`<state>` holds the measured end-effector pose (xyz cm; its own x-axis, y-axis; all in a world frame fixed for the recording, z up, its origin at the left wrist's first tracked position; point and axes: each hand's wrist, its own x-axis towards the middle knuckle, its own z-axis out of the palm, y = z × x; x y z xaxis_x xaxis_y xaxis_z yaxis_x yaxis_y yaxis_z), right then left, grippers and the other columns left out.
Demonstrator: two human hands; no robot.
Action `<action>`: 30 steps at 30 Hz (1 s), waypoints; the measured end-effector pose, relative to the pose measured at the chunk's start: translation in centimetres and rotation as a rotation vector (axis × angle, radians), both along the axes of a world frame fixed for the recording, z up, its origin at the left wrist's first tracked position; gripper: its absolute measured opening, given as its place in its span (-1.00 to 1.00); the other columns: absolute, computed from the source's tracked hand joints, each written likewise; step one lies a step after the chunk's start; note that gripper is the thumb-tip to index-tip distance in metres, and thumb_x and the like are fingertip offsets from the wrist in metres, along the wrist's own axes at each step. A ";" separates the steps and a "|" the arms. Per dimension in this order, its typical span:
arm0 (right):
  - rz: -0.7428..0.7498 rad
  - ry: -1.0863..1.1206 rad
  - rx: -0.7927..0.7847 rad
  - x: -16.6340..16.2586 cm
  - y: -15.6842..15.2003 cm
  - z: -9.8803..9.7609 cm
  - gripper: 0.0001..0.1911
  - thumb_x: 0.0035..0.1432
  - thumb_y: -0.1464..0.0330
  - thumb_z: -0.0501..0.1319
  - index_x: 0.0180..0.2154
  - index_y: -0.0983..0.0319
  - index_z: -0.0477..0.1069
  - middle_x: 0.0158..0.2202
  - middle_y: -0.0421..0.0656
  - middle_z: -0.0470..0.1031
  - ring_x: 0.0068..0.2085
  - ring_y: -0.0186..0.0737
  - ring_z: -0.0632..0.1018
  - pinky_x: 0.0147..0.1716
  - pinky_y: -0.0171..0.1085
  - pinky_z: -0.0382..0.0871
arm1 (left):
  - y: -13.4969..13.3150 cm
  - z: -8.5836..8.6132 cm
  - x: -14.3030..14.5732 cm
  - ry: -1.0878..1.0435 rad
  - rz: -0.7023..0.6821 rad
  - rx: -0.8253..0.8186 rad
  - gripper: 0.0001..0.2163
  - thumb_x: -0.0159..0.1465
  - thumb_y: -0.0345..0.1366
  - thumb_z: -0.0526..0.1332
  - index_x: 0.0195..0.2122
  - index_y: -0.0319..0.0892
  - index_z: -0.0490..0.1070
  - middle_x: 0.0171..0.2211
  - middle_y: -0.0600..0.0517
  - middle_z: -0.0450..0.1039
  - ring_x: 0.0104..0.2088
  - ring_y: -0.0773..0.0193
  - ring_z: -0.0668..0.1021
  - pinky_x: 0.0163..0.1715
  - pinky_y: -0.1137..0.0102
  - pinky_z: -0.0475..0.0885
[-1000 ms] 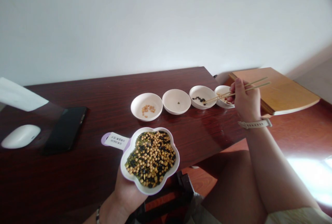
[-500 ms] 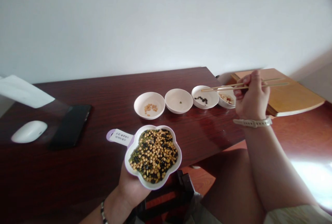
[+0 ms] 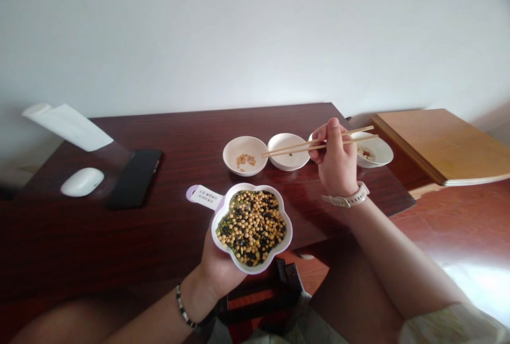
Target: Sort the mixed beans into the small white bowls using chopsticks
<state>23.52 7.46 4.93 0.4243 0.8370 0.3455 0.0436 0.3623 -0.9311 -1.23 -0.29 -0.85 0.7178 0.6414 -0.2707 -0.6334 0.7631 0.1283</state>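
Your left hand (image 3: 219, 269) holds the flower dish (image 3: 260, 269), with lots of mixed beans (image 3: 253, 224) left. The first bowl (image 3: 235, 150) has some tan beans (image 3: 246, 160), the second bowl (image 3: 281, 143) one tiny bit (image 3: 290, 154). Your right hand (image 3: 337, 162) pinches chopsticks (image 3: 287, 149), mostly hiding the third bowl (image 3: 311, 136). The last bowl (image 3: 381, 147) has pieces (image 3: 365, 154).

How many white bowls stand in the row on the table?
4, left to right: leftmost bowl; second bowl, crossed in view by the chopsticks; third bowl, mostly hidden behind the right hand; rightmost bowl, partly covered.
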 end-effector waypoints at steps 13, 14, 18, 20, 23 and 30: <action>0.207 0.074 -0.107 -0.9 -0.6 0.0 -0.44 0.38 -0.12 0.26 -0.41 0.14 0.21 -0.46 -0.25 0.23 -0.59 -0.43 0.23 -0.66 -0.28 -0.04 | 0.0 0.6 0.2 -0.039 0.018 -0.016 -0.51 0.35 0.05 0.08 0.11 -0.17 0.47 0.26 -0.07 0.38 0.36 -0.05 0.29 0.36 -0.03 0.13; 0.256 0.086 -0.130 -1.1 -0.8 0.0 -0.44 0.37 -0.13 0.28 -0.42 0.14 0.21 -0.46 -0.25 0.24 -0.60 -0.44 0.21 -0.67 -0.29 -0.05 | 0.0 0.6 0.3 -0.041 0.015 -0.017 -0.51 0.35 0.04 0.08 0.12 -0.16 0.47 0.26 -0.07 0.38 0.35 -0.06 0.30 0.36 -0.04 0.13; 0.419 0.051 -0.210 -2.0 -1.8 0.2 -0.42 0.36 -0.15 0.28 -0.42 0.16 0.27 -0.49 -0.27 0.26 -0.61 -0.44 0.21 -0.65 -0.29 0.00 | -0.2 0.9 0.5 -0.012 0.052 -0.002 -0.52 0.34 0.05 0.10 0.15 -0.10 0.44 0.28 -0.04 0.36 0.35 -0.06 0.30 0.34 -0.02 0.16; 0.474 0.020 -0.234 -2.5 -2.2 0.1 -0.43 0.38 -0.15 0.27 -0.42 0.17 0.31 -0.50 -0.27 0.27 -0.60 -0.43 0.22 -0.63 -0.30 0.01 | -0.2 1.1 0.6 -0.002 0.057 0.018 -0.52 0.34 0.05 0.10 0.16 -0.09 0.44 0.28 -0.04 0.36 0.34 -0.06 0.31 0.34 -0.01 0.16; 0.518 -0.007 -0.252 -3.0 -2.5 -0.4 -0.44 0.42 -0.13 0.24 -0.40 0.17 0.34 -0.52 -0.27 0.27 -0.60 -0.41 0.23 -0.62 -0.30 -0.01 | -0.2 1.0 0.6 -0.014 0.051 0.035 -0.51 0.34 0.04 0.09 0.18 -0.10 0.42 0.28 -0.05 0.36 0.34 -0.06 0.32 0.34 -0.01 0.16; 0.505 -0.008 -0.230 -3.4 -2.2 -0.9 -0.47 0.45 -0.10 0.22 -0.39 0.16 0.36 -0.53 -0.26 0.29 -0.59 -0.39 0.24 -0.60 -0.29 0.00 | -0.2 0.5 0.2 -0.023 0.033 0.017 -0.53 0.34 0.06 0.11 0.12 -0.11 0.47 0.28 -0.03 0.36 0.33 -0.08 0.32 0.33 -0.02 0.17</action>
